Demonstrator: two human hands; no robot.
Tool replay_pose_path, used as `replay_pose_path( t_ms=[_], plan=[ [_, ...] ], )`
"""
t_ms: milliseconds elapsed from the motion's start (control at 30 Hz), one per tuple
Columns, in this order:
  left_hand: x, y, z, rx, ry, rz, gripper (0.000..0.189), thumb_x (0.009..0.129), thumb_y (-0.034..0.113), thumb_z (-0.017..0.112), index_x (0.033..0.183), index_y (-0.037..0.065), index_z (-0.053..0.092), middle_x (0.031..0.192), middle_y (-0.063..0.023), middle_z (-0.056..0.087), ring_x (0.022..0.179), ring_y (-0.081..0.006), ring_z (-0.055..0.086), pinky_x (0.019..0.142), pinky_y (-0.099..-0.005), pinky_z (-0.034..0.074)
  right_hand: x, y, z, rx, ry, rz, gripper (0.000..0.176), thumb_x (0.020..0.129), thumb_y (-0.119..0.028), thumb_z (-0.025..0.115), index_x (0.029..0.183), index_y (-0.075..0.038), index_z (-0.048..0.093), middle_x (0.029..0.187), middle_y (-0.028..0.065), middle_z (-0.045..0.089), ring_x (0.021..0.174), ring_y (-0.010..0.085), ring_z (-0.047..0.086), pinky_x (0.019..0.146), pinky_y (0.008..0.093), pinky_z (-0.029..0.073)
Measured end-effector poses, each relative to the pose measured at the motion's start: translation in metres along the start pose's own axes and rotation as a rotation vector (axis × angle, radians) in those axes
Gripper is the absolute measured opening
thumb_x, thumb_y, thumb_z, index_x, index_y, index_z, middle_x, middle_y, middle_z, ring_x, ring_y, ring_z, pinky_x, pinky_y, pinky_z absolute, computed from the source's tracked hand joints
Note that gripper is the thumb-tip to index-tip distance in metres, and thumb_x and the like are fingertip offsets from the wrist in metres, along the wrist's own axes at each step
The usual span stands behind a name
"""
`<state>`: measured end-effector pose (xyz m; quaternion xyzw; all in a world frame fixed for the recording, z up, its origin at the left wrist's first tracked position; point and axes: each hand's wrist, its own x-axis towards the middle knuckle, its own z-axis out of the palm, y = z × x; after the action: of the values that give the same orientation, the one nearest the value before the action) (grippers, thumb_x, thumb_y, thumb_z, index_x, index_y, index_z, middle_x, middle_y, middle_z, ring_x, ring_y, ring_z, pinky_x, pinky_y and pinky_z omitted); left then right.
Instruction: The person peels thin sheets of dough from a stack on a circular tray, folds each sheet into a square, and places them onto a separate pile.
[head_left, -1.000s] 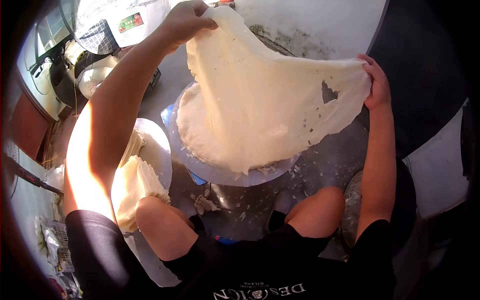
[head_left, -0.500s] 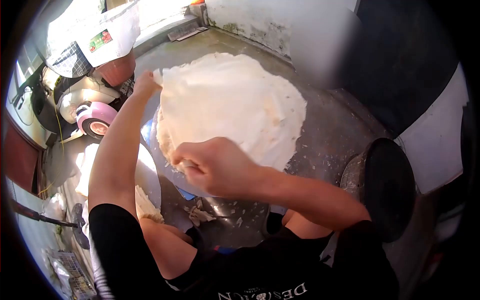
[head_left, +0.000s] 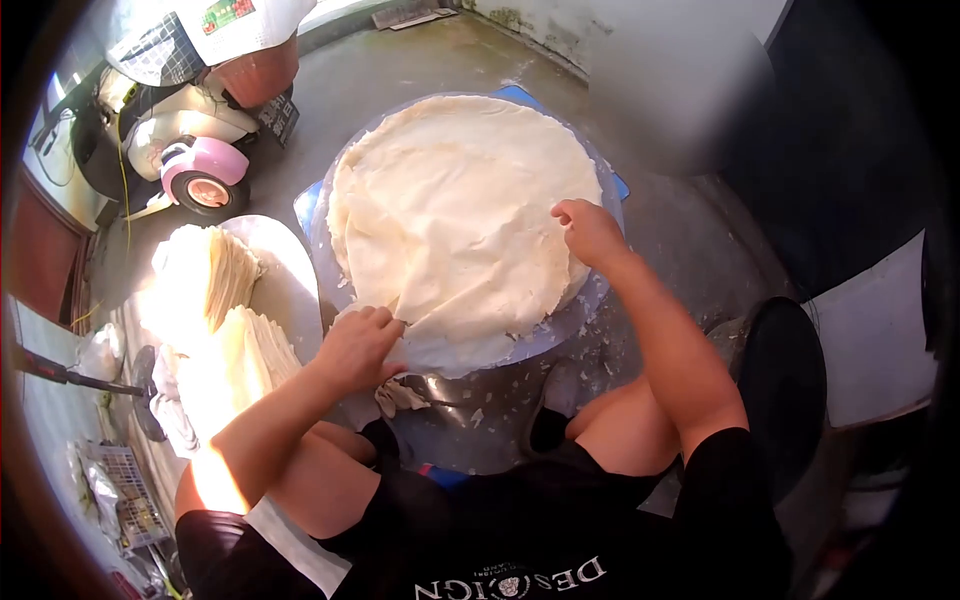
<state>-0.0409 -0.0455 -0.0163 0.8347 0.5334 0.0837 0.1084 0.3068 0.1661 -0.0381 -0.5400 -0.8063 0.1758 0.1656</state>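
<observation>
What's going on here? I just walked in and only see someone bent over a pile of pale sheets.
A seated person works on a round stack of thin pale sheets lying on a round tray. The left hand pinches the near edge of the top sheet in its fingers; the right hand rests on the stack's right side, grip unclear. Folded sheets are piled on another tray to the left.

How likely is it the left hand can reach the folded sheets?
Probably yes: the left hand grips the round stack's near edge, and the folded sheets lie right beside it, nothing between.
</observation>
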Motion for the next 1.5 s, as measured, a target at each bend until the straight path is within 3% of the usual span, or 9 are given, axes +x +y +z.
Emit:
replay_pose_path(
  t_ms=[133,400,633,800,967,1133,1267,1400,1500],
  plan=[
    [-0.009,0.001,0.039,0.365,-0.062,0.397,0.045,0.071,0.033,0.080,0.101,0.009,0.058,0.099,-0.0069,0.054,0.098,-0.0232,0.056,0.082,-0.0359,0.045,0.007,-0.001,0.014,0.080,-0.075,0.240,0.040,0.081,-0.010,0.065,0.121,-0.007,0.063,0.112,0.0170,0.069,0.103,0.0334,0.067,0.089,0.0433,0.053],
    [-0.010,-0.007,0.046,0.543,-0.007,0.263,0.022,0.080,0.018,0.061,0.098,0.008,0.056,0.097,-0.0074,0.053,0.095,-0.0230,0.056,0.081,-0.0337,0.044,0.031,-0.011,0.033,0.011,0.108,0.482,0.040,0.077,-0.021,0.073,0.110,-0.001,0.064,0.107,0.0191,0.071,0.105,0.0383,0.067,0.088,0.0451,0.054],
    [-0.022,-0.006,0.027,0.269,-0.052,0.216,0.014,0.081,0.012,0.059,0.095,0.009,0.058,0.098,-0.0084,0.057,0.097,-0.0268,0.060,0.080,-0.0388,0.050,0.051,0.010,0.032,0.202,0.116,0.402,0.023,0.074,-0.020,0.075,0.087,-0.002,0.070,0.091,0.0173,0.072,0.089,0.0335,0.070,0.074,0.0421,0.056],
    [-0.034,-0.019,-0.013,-0.122,0.285,-0.089,0.025,0.083,0.001,0.064,0.107,0.006,0.066,0.098,-0.0113,0.069,0.090,-0.0293,0.069,0.078,-0.0380,0.055,0.041,-0.005,-0.014,1.265,-0.047,0.301,0.032,0.085,-0.006,0.063,0.116,-0.001,0.068,0.090,0.0076,0.068,0.078,0.0138,0.064,0.066,0.0329,0.053],
    [-0.027,0.004,-0.125,-0.636,0.677,-0.497,0.025,0.090,-0.007,0.052,0.111,-0.002,0.065,0.102,-0.0045,0.067,0.090,-0.0131,0.065,0.083,-0.0257,0.051,0.032,-0.027,-0.105,1.771,0.015,-0.079,0.042,0.089,-0.006,0.057,0.130,0.002,0.058,0.093,0.0069,0.069,0.082,0.0156,0.067,0.075,0.0306,0.056],
    [-0.001,-0.040,-0.203,-0.547,0.780,-0.185,0.019,0.097,0.005,0.054,0.110,0.000,0.066,0.087,-0.0008,0.065,0.074,-0.0065,0.058,0.070,-0.0223,0.047,-0.002,-0.091,-0.204,1.297,0.062,-0.402,0.037,0.089,-0.004,0.056,0.124,0.005,0.060,0.103,0.0088,0.071,0.090,0.0165,0.071,0.078,0.0274,0.057],
    [0.045,-0.068,-0.229,-0.531,0.707,-0.296,0.019,0.097,0.014,0.060,0.107,0.001,0.068,0.083,-0.0001,0.066,0.071,-0.0072,0.059,0.068,-0.0243,0.048,0.045,-0.099,-0.216,0.682,0.352,-0.112,0.021,0.089,-0.005,0.060,0.109,0.002,0.065,0.084,0.0060,0.073,0.072,0.0148,0.071,0.063,0.0257,0.053],
    [0.087,-0.104,-0.240,-0.270,0.769,-0.169,0.022,0.097,0.019,0.062,0.107,0.001,0.069,0.082,-0.0002,0.067,0.070,-0.0077,0.060,0.067,-0.0254,0.049,0.085,-0.105,-0.220,0.735,0.404,-0.010,0.011,0.090,-0.012,0.063,0.095,-0.003,0.067,0.074,0.0034,0.070,0.064,0.0118,0.067,0.058,0.0264,0.050],
    [0.100,-0.105,-0.262,-0.470,0.901,-0.236,0.023,0.096,0.019,0.062,0.108,0.000,0.069,0.083,-0.0011,0.069,0.073,-0.0074,0.061,0.068,-0.0253,0.049,0.090,-0.115,-0.245,0.696,0.537,-0.128,0.013,0.089,-0.015,0.064,0.094,-0.004,0.068,0.075,0.0032,0.071,0.065,0.0107,0.066,0.061,0.0269,0.050]
  ],
)
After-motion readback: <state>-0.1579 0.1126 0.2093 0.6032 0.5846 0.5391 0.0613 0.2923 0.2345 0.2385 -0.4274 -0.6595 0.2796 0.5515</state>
